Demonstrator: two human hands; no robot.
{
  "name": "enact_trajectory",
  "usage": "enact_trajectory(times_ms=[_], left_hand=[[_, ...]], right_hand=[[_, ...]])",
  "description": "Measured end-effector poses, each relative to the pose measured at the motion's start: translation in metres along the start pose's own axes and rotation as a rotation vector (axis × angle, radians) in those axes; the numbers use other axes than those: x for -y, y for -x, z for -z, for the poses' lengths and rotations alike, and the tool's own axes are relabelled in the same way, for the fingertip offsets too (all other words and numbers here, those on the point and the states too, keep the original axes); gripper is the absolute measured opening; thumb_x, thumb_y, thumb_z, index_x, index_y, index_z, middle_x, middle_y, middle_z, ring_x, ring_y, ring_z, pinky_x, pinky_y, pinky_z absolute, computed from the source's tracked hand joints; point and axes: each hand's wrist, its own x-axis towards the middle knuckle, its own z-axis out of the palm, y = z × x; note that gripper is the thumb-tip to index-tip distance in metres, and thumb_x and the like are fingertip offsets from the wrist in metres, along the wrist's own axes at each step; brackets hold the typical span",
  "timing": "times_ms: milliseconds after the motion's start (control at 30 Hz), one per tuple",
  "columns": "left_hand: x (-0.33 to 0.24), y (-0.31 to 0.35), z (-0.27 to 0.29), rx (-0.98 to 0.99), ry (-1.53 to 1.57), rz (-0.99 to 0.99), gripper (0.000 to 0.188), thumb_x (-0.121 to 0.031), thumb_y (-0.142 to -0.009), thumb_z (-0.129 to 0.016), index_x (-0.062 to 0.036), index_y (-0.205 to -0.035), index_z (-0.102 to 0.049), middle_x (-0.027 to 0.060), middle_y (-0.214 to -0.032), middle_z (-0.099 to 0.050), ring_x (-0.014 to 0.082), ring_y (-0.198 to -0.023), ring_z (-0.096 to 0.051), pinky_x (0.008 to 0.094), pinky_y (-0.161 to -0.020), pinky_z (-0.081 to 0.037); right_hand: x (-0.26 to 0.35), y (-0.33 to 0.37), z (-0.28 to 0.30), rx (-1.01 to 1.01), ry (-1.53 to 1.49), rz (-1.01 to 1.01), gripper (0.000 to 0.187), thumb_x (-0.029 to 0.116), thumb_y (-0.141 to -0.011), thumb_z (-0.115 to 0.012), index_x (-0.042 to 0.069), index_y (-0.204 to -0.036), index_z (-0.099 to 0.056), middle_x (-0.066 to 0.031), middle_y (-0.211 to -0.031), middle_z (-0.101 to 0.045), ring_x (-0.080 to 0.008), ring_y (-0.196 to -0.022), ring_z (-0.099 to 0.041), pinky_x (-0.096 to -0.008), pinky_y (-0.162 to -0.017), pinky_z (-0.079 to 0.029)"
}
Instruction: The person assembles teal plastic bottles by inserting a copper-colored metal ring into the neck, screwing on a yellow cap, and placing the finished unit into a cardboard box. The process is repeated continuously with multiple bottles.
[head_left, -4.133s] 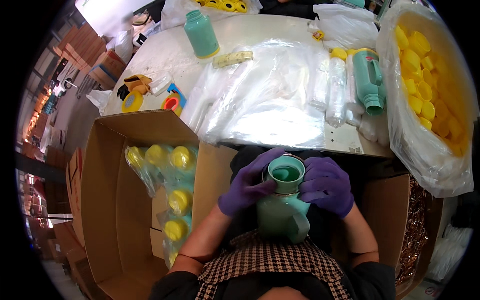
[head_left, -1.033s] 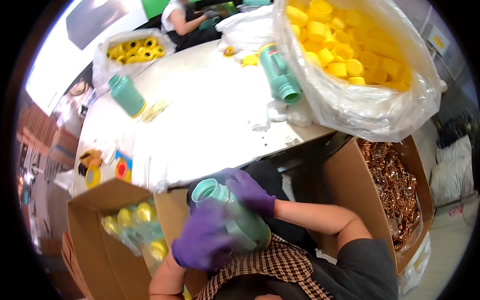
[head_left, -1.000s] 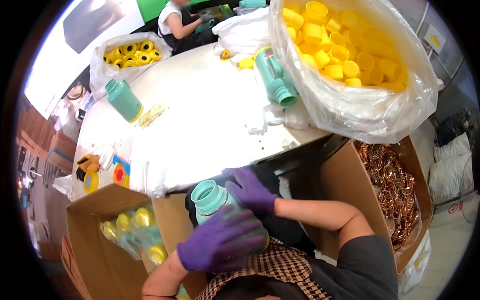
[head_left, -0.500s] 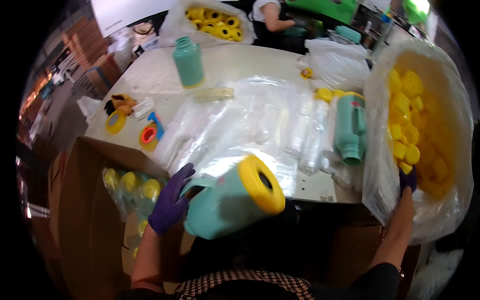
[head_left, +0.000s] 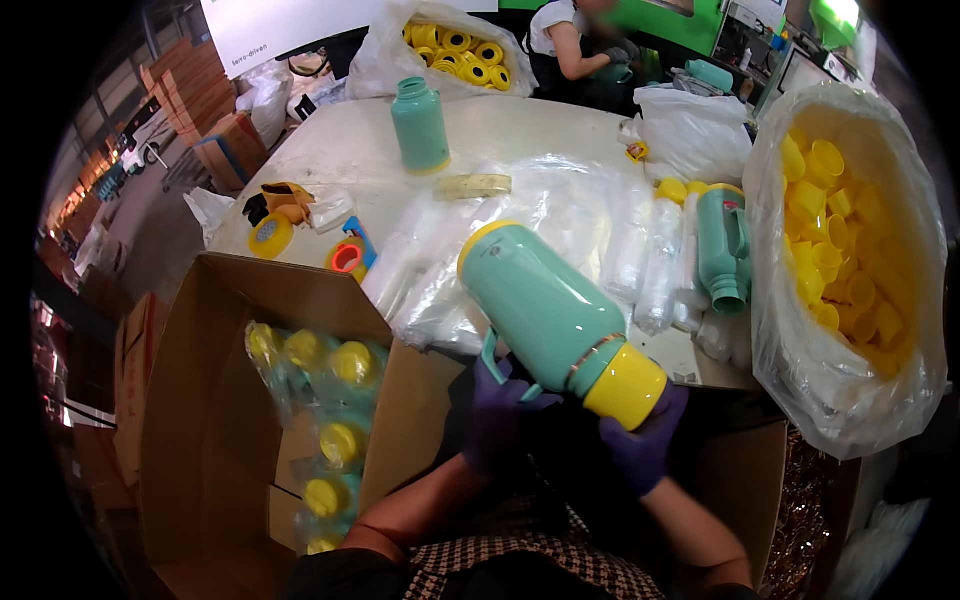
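Observation:
A glossy green thermos flask (head_left: 540, 300) with a yellow base lies tilted in front of me, its yellow cup lid (head_left: 626, 387) pointing down to the right. My left hand (head_left: 498, 415), in a purple glove, is closed round the flask's handle. Gloved the same way, my right hand (head_left: 648, 435) grips the cup lid at the neck end. Beneath the flask, a stack of clear plastic bags (head_left: 435, 315) covers the middle of the table.
On my left stands an open cardboard box (head_left: 240, 310) with several bagged flasks. A plastic-lined sack of yellow cups (head_left: 830, 240) is at the right. Lidless green flasks (head_left: 420, 130) (head_left: 722, 250) are on the table (head_left: 320, 150), with a tape dispenser (head_left: 352, 252). Across it sits another person (head_left: 570, 50).
My right hand has come back from the sack of yellow cups to the flask, whose neck now bears a cup lid. The flask has turned, its yellow base now toward the upper left.

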Motion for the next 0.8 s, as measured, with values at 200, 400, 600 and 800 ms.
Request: enact_trajectory(times_ms=[200,400,600,800], left_hand=[[-0.030,0.004,0.069,-0.021,-0.006,0.066,0.048,-0.011,-0.090,-0.061,0.0047,-0.132,-0.044,0.0139,-0.115,-0.063,0.0213,-0.103,-0.064,0.0333,-0.086,-0.055],[0.003,0.116,0.092,0.308,-0.450,0.272,0.043,-0.026,-0.093,-0.065,-0.0030,-0.129,-0.057,0.0095,-0.129,-0.061,0.0202,-0.119,-0.057,0.0357,-0.102,-0.046],[0.043,0.108,0.084,0.476,-0.063,0.261,0.068,-0.006,-0.085,-0.075,-0.0052,-0.145,-0.044,0.0189,-0.143,-0.050,0.0303,-0.134,-0.048,0.0429,-0.110,-0.041],[0.053,0.111,0.099,0.429,-0.359,0.189,0.065,-0.013,-0.089,-0.073,-0.0063,-0.145,-0.041,0.0167,-0.139,-0.053,0.0304,-0.129,-0.051,0.0428,-0.108,-0.042]], right_hand=[[0.002,0.030,0.003,0.728,0.380,0.032,0.058,0.016,-0.077,-0.081,0.003,-0.125,-0.053,-0.0138,-0.122,-0.058,-0.0178,-0.102,-0.061,-0.0349,-0.088,-0.050],[0.021,-0.165,-0.010,0.253,0.720,0.684,0.019,0.010,-0.079,-0.075,0.008,-0.097,-0.070,-0.0085,-0.090,-0.069,-0.0284,-0.083,-0.066,-0.0369,-0.075,-0.051],[-0.078,-0.332,-0.155,0.393,1.072,0.908,0.070,0.046,-0.074,-0.078,0.020,-0.136,-0.057,-0.0148,-0.147,-0.043,-0.0373,-0.142,-0.031,-0.0498,-0.118,-0.020],[-0.127,-0.307,-0.152,0.640,0.597,0.442,0.020,0.025,-0.088,-0.070,0.008,-0.098,-0.066,-0.0067,-0.084,-0.072,-0.0218,-0.073,-0.066,-0.0359,-0.073,-0.052]])
